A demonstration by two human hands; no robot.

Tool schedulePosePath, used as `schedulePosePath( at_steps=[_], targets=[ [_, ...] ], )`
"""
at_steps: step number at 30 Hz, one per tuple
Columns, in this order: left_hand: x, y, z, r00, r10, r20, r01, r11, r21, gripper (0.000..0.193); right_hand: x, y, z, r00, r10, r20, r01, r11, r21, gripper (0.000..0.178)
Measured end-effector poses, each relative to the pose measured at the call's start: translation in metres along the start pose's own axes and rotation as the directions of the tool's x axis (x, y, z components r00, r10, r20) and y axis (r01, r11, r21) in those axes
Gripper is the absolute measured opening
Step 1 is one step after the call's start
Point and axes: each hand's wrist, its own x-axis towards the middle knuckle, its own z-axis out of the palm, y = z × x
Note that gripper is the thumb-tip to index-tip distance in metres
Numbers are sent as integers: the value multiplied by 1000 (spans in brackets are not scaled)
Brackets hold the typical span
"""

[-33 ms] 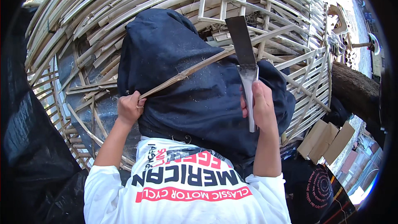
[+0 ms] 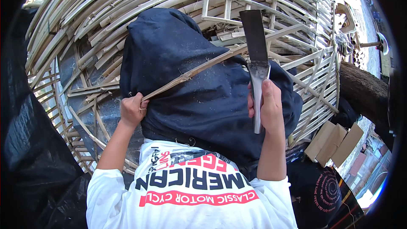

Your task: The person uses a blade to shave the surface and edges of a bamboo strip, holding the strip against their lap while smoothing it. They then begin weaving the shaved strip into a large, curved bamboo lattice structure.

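Observation:
My left hand (image 2: 133, 109) grips the near end of a long thin bamboo strip (image 2: 199, 68), which slants up to the right across a dark navy cloth (image 2: 186, 93) draped over my lap. My right hand (image 2: 268, 106) is closed around the metal handle of a broad flat chopping knife (image 2: 255, 38). The blade points up and away from me, and it stands just right of where the strip crosses it. Fine shavings dot the cloth.
Large woven bamboo cages and lattice frames (image 2: 127, 12) fill the ground ahead. Black plastic sheeting (image 2: 29, 144) lies at my left. On the right are flat cardboard pieces (image 2: 335, 142), a thick log (image 2: 360, 89) and a dark printed bag (image 2: 322, 191).

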Motion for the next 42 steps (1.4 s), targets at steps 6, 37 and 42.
schedulePosePath(
  at_steps=[6, 37, 42],
  targets=[
    [1, 2, -10, 997, -28, 70, 25, 999, 38, 30, -6, 31, 25, 981, 182, 64, -181, 983, -28, 42],
    [-8, -8, 1, 999, 23, 23, -23, 1000, 20, 24, -11, 22, 22, 998, -11, -68, 18, 993, 114, 37],
    [0, -3, -4, 998, 40, 44, -41, 999, 23, 26, -8, 52, 33, 990, -77, -119, 84, 995, 51, 34]
  ],
)
